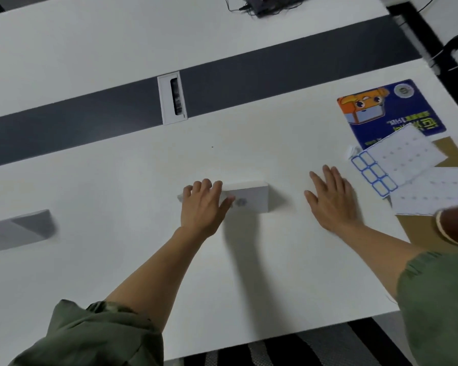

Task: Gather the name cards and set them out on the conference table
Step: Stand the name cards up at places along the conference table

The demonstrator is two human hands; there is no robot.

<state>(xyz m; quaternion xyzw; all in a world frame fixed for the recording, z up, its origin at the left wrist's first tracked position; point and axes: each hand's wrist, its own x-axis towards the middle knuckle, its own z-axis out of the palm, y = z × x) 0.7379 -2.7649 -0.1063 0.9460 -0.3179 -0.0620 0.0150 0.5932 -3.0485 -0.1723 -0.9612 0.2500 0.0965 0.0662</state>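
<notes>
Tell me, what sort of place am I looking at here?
Most likely an office meeting room. A long white table has a cable port built into its dark centre strip, a folded name card stands on it, and sheets of blue-bordered labels lie at the right.

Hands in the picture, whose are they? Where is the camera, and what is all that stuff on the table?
They belong to a person, no machine here. The camera sits on the person's head and looks down. The left hand grips a folded white name card standing on the white table. The right hand is spread open, holding nothing. Another folded card stands far left. On the right lie label sheets with blue frames and a blue cartoon mat.
</notes>
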